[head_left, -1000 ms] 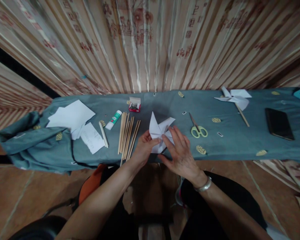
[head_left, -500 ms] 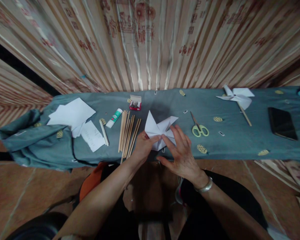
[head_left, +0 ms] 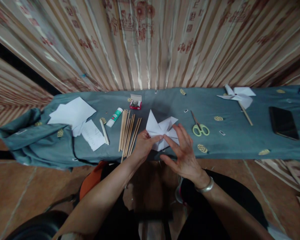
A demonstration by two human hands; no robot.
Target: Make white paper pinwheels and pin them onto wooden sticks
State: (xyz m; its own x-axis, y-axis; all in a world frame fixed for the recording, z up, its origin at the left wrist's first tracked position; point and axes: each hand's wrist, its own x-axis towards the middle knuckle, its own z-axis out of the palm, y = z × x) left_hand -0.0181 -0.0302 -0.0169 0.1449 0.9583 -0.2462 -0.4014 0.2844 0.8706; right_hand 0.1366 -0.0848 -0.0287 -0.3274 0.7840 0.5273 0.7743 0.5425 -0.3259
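Observation:
A white paper pinwheel [head_left: 155, 124], its blades folded in toward the middle, lies at the near edge of the cloth-covered table. My left hand [head_left: 144, 145] pinches it from the left, thumb on top near the centre and the other fingers hidden beneath. On the right, my right hand [head_left: 182, 154] has its fingers apart. Its index fingertip presses the pinwheel's centre, close to the left thumb, and the middle fingers rest by the right blade. The right thumb sticks out free of the paper. A bundle of wooden sticks [head_left: 129, 133] lies left of my left hand.
Scissors [head_left: 200, 129], a finished pinwheel on a stick [head_left: 240, 96] and a black phone [head_left: 283, 122] lie to the right. Leftward are a glue stick [head_left: 114, 117], an open red box of small metal pieces [head_left: 135, 104], a white pen [head_left: 104, 132] and paper sheets [head_left: 77, 111].
My right hand has shifted slightly to the right, its index finger still at the pinwheel's centre. My left hand keeps its hold, and the pinwheel has barely moved.

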